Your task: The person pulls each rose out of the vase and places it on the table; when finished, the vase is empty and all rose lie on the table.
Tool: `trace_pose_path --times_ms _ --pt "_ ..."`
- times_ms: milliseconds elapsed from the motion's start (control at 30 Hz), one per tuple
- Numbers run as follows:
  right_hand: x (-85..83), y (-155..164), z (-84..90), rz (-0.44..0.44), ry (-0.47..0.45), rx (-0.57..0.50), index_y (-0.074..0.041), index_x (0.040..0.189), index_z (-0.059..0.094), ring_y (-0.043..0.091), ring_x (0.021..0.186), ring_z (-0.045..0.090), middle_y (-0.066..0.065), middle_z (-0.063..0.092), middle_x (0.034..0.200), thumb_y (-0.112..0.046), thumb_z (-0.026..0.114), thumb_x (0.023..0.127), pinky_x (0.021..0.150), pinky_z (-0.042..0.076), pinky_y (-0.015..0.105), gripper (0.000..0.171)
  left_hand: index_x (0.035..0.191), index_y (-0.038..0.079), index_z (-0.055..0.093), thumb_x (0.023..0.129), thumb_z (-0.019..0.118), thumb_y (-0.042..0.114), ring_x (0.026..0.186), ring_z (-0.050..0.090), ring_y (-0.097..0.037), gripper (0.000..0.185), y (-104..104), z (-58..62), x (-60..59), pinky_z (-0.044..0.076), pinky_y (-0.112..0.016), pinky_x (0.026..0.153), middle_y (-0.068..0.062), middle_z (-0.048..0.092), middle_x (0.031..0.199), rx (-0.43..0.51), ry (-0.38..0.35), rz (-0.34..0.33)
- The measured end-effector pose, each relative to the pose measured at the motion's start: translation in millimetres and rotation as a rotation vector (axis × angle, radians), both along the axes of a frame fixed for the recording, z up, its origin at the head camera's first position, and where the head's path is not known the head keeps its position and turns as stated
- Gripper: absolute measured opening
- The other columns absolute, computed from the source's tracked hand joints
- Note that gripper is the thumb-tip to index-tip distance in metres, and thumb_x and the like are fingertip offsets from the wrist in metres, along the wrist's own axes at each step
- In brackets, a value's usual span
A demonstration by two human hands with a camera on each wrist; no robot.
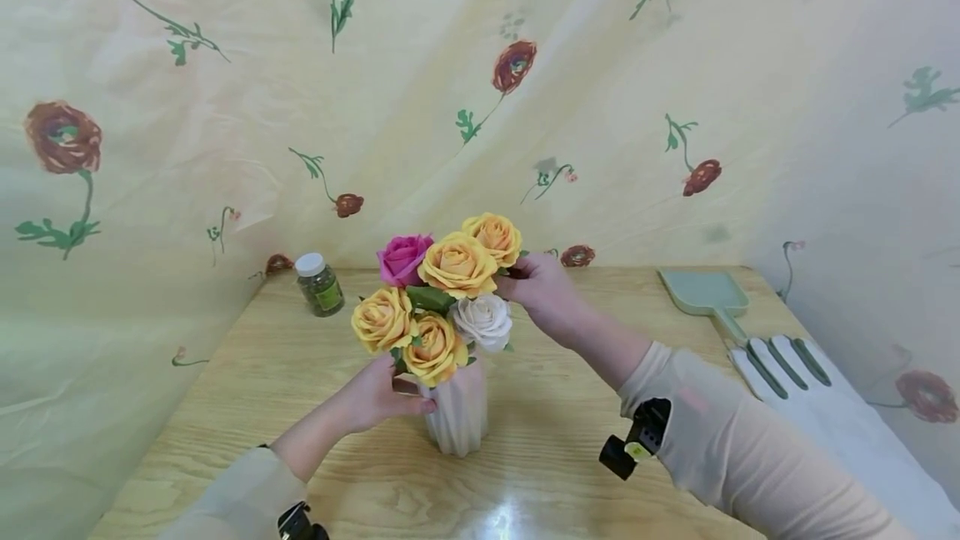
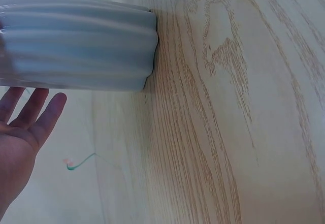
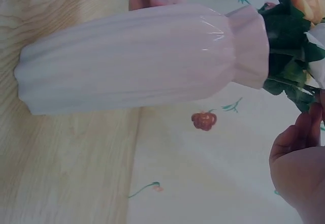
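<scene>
A tall fluted vase (image 1: 459,411), white to pale pink, stands upright on the wooden table. From its mouth rises a bunch of roses: several yellow roses (image 1: 457,265), a magenta rose (image 1: 405,259) and a white rose (image 1: 482,322). My left hand (image 1: 375,397) holds the vase by its upper side, thumb across the front; the left wrist view shows its fingers (image 2: 48,115) against the wall. At the right of the blooms, my right hand (image 1: 543,294) pinches a rose stem below the heads. Green leaves (image 3: 289,56) fill the gap between rim and fingertips (image 3: 303,127).
A small jar with a white lid (image 1: 320,284) stands at the table's back left. Along the right side lie a pale green dustpan (image 1: 703,292) and a white thing with green stripes (image 1: 825,415). A flower-printed cloth (image 1: 420,107) hangs behind the table.
</scene>
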State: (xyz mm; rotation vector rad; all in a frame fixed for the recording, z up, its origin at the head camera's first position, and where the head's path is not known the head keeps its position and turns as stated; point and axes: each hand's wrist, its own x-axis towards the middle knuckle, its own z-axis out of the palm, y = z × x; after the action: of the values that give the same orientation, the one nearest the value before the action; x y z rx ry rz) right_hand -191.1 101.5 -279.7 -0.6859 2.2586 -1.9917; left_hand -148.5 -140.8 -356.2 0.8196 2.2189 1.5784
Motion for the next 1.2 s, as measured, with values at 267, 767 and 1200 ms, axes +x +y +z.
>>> trace_pose_path --times_ms 267,767,1200 --pt "-0.6 4 16.7 -0.031 0.017 0.022 -0.002 0.105 0.060 0.019 0.085 0.052 0.007 0.060 0.094 -0.014 0.058 0.083 0.076 0.044 0.034 0.026 0.127 0.014 0.036 0.074 0.069 0.013 0.099 0.049 -0.020 0.062 -3 -13.0 -5.9 0.046 -0.029 0.081 -0.004 0.043 0.119 0.011 0.032 -0.011" --pt "0.5 18 40.0 -0.044 0.025 -0.164 -0.009 0.075 0.057 0.015 0.069 0.046 0.001 0.060 0.081 -0.005 0.056 0.083 0.061 0.041 0.025 0.009 0.126 0.015 0.037 0.073 0.070 0.015 0.099 0.049 -0.020 0.063 -4 -11.6 -4.1 0.045 -0.031 0.084 -0.002 0.045 0.117 -0.029 0.011 0.021" --pt "6.0 33 52.4 -0.077 -0.024 -0.329 -0.013 0.075 0.064 0.013 0.065 0.051 0.000 0.061 0.074 -0.008 0.059 0.082 0.049 0.039 0.019 0.010 0.126 0.011 0.036 0.074 0.069 0.013 0.101 0.048 -0.021 0.062 -1 -2.2 1.0 0.045 -0.028 0.083 -0.004 0.044 0.118 -0.014 0.014 0.008"
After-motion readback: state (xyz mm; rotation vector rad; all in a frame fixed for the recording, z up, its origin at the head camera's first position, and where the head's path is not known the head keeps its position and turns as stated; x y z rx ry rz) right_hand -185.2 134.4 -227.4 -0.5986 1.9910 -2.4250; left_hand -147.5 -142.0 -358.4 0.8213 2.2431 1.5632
